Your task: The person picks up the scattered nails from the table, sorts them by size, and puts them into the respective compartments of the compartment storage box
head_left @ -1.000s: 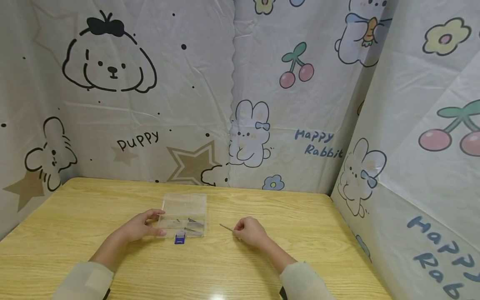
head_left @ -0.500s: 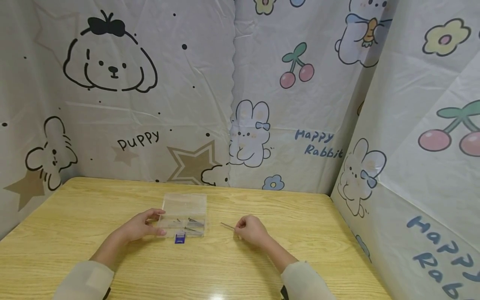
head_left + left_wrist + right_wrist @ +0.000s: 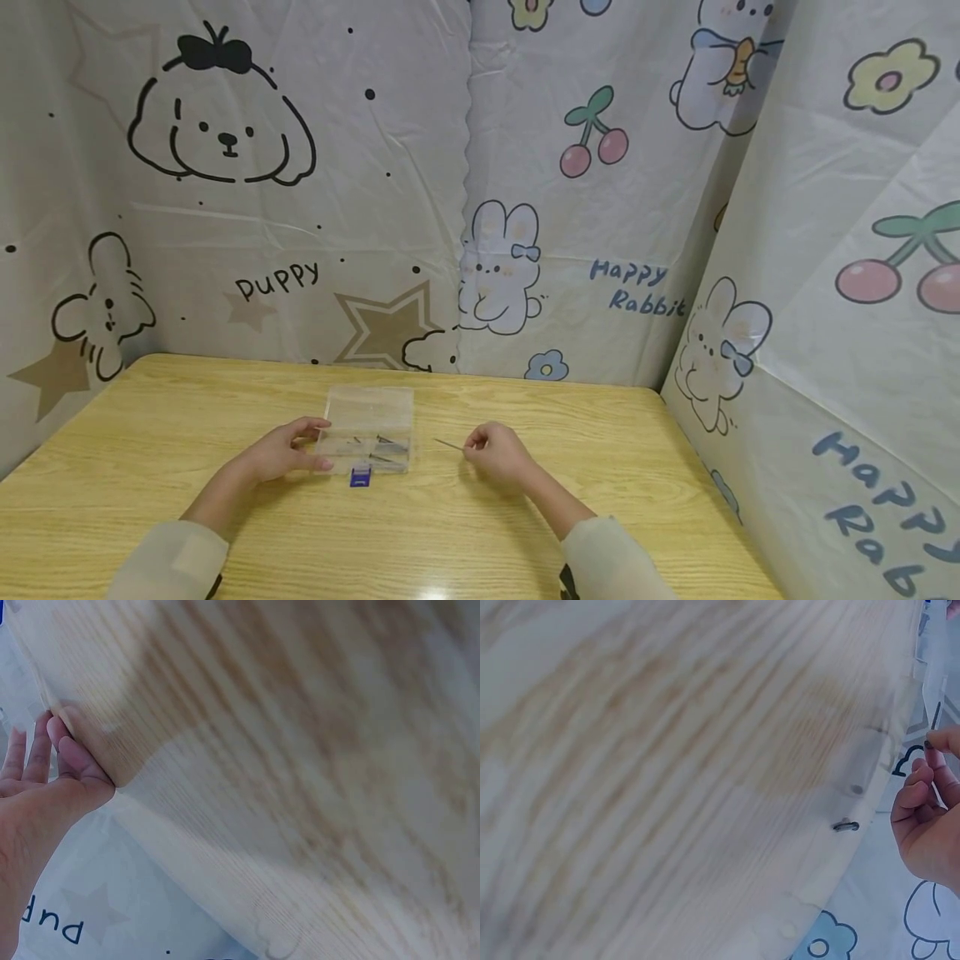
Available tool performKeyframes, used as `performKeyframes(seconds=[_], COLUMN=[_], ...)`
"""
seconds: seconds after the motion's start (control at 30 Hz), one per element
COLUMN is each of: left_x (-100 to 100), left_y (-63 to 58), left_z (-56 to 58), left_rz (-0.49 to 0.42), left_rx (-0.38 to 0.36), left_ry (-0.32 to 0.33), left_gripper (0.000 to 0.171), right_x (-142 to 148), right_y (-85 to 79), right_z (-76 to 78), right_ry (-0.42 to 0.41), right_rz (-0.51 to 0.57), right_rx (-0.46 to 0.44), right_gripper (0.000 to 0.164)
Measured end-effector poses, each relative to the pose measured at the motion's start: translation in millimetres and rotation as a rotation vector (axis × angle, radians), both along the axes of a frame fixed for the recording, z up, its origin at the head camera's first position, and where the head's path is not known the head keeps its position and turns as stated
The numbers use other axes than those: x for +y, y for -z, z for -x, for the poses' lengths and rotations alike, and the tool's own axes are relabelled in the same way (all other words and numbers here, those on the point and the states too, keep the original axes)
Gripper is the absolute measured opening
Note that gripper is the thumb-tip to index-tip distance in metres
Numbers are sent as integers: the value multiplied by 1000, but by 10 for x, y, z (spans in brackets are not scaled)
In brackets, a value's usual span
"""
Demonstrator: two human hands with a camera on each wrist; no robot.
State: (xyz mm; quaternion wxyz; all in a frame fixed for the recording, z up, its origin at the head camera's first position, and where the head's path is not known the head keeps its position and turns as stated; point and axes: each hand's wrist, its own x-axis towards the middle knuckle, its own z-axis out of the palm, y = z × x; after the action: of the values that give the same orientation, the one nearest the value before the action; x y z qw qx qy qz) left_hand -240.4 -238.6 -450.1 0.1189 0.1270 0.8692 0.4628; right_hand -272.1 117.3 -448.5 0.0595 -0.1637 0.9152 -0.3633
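Note:
A clear plastic box (image 3: 369, 408) lies on the table with its lid raised back and a blue latch (image 3: 361, 477) at its front. Several thin dark screws (image 3: 387, 459) lie in its compartments. At the box's left side, my left hand (image 3: 285, 452) grips the edge, thumb at the front corner and fingers farther back. To the right of the box, my right hand (image 3: 497, 454) pinches one long thin screw (image 3: 448, 444) between thumb and fingers, its free end pointing left toward the box. In the right wrist view the screw's dark head (image 3: 928, 744) shows at the fingertips.
The wood-grain table (image 3: 420, 542) runs back to a hanging cloth (image 3: 390, 208) printed with cartoon animals. Another stretch of cloth (image 3: 810, 358) bounds the right side.
My right hand has risen slightly with the screw, whose free end now sits a little higher and farther left. The left hand and the box have stayed put.

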Motion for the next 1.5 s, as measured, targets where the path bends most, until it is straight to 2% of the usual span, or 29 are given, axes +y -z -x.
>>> performKeyframes(seconds=[0.6,1.5], left_x=[0,-7], left_y=[-5,26], left_z=[1,20], left_rz=[9,25], left_rx=[-12,-9], left_ry=[-10,-12], left_gripper=[76,76], right_x=[-235,-642], right_y=[-44,-91], right_z=[-11,-54], right_ry=[-62,-167], right_rz=[-15,-27], right_rx=[86,92], right_gripper=[8,8])
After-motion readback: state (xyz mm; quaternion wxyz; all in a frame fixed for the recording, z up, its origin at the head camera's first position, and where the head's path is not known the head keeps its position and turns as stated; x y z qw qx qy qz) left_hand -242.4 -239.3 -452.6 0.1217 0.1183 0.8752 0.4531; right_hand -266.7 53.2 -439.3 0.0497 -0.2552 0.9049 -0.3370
